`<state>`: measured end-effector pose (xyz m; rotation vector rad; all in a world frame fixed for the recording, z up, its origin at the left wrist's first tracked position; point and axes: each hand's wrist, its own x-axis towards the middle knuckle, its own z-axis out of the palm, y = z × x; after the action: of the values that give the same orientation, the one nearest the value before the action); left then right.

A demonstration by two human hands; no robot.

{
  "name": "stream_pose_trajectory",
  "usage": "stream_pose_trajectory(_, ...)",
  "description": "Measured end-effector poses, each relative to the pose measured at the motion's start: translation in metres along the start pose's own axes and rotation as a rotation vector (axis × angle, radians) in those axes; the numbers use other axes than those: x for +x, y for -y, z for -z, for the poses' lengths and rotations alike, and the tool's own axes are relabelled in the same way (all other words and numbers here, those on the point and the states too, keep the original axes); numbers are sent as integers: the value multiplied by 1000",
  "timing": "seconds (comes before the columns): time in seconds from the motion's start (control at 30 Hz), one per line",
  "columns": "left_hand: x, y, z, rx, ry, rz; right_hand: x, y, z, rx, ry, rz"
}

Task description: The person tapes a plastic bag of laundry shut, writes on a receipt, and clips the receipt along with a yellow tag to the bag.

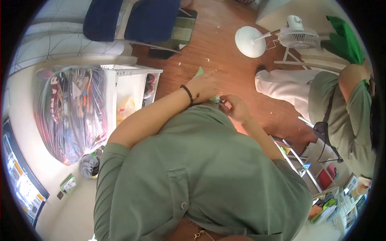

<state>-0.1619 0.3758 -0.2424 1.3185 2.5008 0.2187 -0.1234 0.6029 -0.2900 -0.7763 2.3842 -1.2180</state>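
Observation:
My left hand (203, 87), with a dark bead bracelet (187, 94) at its wrist, is closed in front of my body. A light green piece of paper or cloth (199, 72) sticks out past its far side. More pale green material (216, 99) shows between my hands, close to the front of my green shirt (209, 160). Just to the right, my right hand (236, 109) is pinched, thumb against fingers, beside that material. A small dark bit shows at its fingertips, too small to name. The undersides of both hands are hidden.
At right, another person (321, 96) in a green top and pale trousers holds green cloth (345, 38). A white fan (297, 36) stands on the wooden floor (225, 24). Blue chairs (152, 20) are at the back, a white shelf unit (130, 86) and stuffed plastic bag (72, 112) at left.

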Motion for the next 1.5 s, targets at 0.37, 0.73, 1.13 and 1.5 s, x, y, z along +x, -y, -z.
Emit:
stream_pose_trajectory(0.37,4,16,-34,-406,-70,119,2,-16,0,202,-85,-98)
stream_pose_trajectory(0.73,-43,39,1,-195,-522,561,112,38,10,757,-161,-380)
stream_pose_trajectory(1.13,-227,-52,23,-207,-1010,1114,220,186,-111,719,448,15)
stream_pose_trajectory(1.5,-382,-166,-52,-573,-1864,1663,195,337,-214,167,823,519)
